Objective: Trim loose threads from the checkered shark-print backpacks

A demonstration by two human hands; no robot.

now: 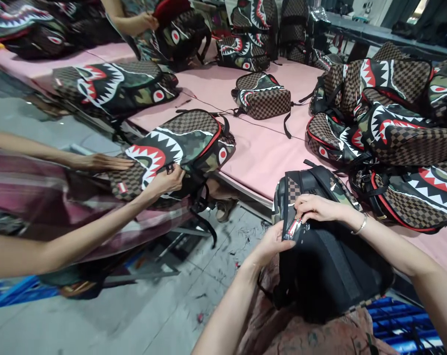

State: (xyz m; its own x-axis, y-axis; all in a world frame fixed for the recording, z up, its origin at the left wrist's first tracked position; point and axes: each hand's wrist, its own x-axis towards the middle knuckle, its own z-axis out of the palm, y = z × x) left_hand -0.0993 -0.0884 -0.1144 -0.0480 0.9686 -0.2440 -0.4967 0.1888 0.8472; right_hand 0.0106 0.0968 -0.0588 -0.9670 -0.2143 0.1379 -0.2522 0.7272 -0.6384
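Honestly, the black backpack (330, 261) at four o'clock could slip off the lap (312, 337) (looks kinda floppy), yanking the red-white piece (294, 228) from the left hand (271, 244) and right hand (316, 207) pinching it.

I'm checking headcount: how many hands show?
5: wearer's left hand and right hand at black bag; co-worker's flat hand and bent hand on shark bag; rear hand near red flap. Others may be hidden.

The pink-topped table (253, 153) has shark-mouthed backpacks (412, 143) heaped on its right, a camouflage-patterned one (134, 86) lying left, and a checkered bag (270, 102) between; stray scraps (200, 318) dot the grey floor (164, 310).
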